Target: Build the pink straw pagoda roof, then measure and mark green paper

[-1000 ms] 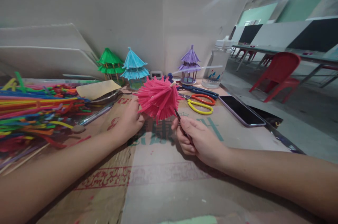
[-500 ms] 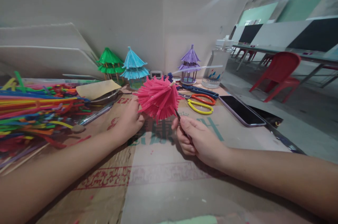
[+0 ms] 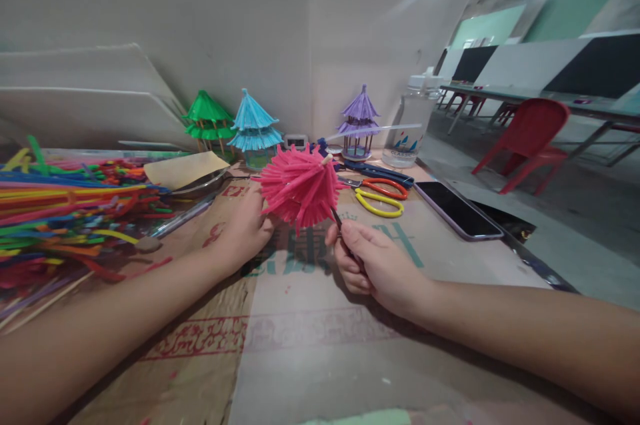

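Note:
A pink pipe-cleaner pavilion roof (image 3: 303, 186), pleated and tilted to the right with a pale tip at its peak, is held above the table. My left hand (image 3: 253, 228) grips it from behind and below on the left; most of those fingers are hidden by the roof. In my right hand (image 3: 367, 255), closed in a fist-like pinch, is a dark slim tool (image 3: 337, 217), which looks like tweezers. Its tip meets the roof's lower right edge. Just behind lie scissors (image 3: 380, 197) with one orange and one yellow handle loop.
Green (image 3: 205, 115), blue (image 3: 254, 119) and purple (image 3: 361, 115) model pavilions stand along the white board. Bundles of coloured pipe cleaners (image 3: 75, 211) cover the left side. A clear bottle (image 3: 404, 121) and a phone (image 3: 457, 210) are at the right, near the table's edge.

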Demonstrator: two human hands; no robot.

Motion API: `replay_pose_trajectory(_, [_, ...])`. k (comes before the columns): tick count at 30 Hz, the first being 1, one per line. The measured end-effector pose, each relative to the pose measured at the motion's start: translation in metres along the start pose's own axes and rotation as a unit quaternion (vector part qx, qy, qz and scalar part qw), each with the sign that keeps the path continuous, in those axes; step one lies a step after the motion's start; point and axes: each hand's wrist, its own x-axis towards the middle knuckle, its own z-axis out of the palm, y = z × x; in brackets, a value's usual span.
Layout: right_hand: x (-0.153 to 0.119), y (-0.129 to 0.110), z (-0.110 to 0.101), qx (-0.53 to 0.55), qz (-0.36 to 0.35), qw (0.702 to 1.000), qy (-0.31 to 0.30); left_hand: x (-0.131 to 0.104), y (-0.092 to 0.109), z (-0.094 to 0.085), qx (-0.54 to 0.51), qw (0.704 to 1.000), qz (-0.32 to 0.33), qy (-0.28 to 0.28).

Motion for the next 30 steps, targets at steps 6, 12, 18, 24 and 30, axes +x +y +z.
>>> replay_pose_trajectory(6, [-0.0005, 0.0002, 0.0000, -0.002, 0.002, 1.000, -0.004, -0.0005, -0.0013, 0.0007, 0.004, 1.000, -0.024, -0.013])
replay_pose_trajectory(12, [0.0003, -0.0003, -0.0008, -0.004, -0.005, 1.000, -0.004, -0.0009, -0.0017, 0.0007, 0.000, 1.000, -0.023, -0.007])
replay_pose_trajectory(18, [-0.0004, 0.0005, 0.0010, -0.008, 0.003, 1.000, -0.003, -0.0009, -0.0048, 0.0025, -0.009, 1.000, -0.013, -0.008])
replay_pose_trajectory(24, [-0.0043, -0.0023, 0.0017, -0.007, -0.009, 1.000, -0.027, 0.0005, -0.0056, 0.0052, -0.032, 0.999, 0.004, 0.007])
replay_pose_trajectory(30, [-0.0037, -0.0054, -0.0022, -0.002, -0.025, 0.999, -0.030, 0.0002, -0.0037, 0.0046, -0.020, 1.000, 0.004, 0.016])
